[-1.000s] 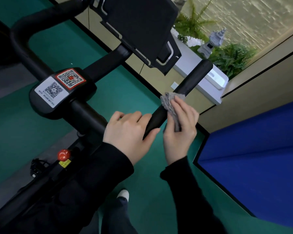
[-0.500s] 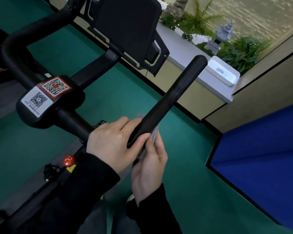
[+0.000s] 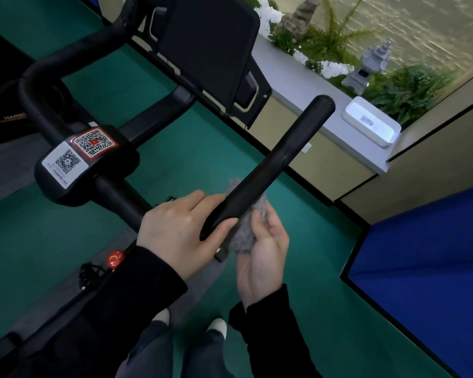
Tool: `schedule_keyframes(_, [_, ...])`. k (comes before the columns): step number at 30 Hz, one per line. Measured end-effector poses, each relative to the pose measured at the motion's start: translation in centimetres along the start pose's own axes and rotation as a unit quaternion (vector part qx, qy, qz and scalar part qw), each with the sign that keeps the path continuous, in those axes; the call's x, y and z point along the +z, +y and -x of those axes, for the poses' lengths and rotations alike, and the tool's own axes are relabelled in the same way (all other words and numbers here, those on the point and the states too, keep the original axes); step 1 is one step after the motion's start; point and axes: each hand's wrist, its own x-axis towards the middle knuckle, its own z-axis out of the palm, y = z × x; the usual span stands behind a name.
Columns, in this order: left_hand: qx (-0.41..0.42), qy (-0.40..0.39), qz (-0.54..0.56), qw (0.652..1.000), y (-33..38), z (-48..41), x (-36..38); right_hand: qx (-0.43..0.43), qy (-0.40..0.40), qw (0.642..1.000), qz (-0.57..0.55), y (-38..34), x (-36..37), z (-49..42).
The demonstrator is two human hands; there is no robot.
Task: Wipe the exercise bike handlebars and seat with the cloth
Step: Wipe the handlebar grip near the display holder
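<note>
Gym rm: exercise bike (image 3: 93, 165) w/ QR stickers (image 3: 93, 143), green sports floor (image 3: 202, 148).

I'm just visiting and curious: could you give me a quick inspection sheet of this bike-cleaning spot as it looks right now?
Surface: green floor, with a grey mat on it.
Job's things: black handlebar; grey cloth against its underside; seat not in view.
Clutter: two code stickers; red knob.
Hands: left hand grips the handlebar; right hand holds the cloth.
Cables: nothing seen clearly.
Surroundings: dark screen, white box on a ledge, stone lantern, ferns, blue panel.
</note>
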Motion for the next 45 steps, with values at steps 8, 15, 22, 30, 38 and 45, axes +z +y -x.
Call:
schedule_keyframes(8, [-0.024,-0.016,0.025,0.999,1.8,-2.5,0.3,-0.164,0.11,0.974,0.109,1.8,0.0,0.6])
schedule_keyframes(15, [-0.02,-0.013,0.034,0.999,1.4,-2.5,1.4,-0.314,0.127,0.922,0.19,-1.3,1.2,-3.1])
schedule_keyframes(22, [-0.018,-0.015,0.026,0.999,1.4,-2.5,1.5,-0.371,0.105,0.879,0.281,-1.6,0.9,-3.2])
schedule_keyframes(30, [-0.036,-0.032,0.035,0.998,1.4,-2.3,1.4,-0.402,0.088,0.861,0.298,-3.1,1.1,-4.6])
schedule_keyframes(38, [-0.049,-0.044,0.036,0.997,1.3,-2.1,1.5,-0.425,0.113,0.857,0.268,-2.5,1.8,-5.7])
schedule_keyframes(45, [-0.057,-0.054,0.036,0.996,1.1,-2.1,1.6,-0.503,0.099,0.781,0.358,-4.4,1.6,-6.4])
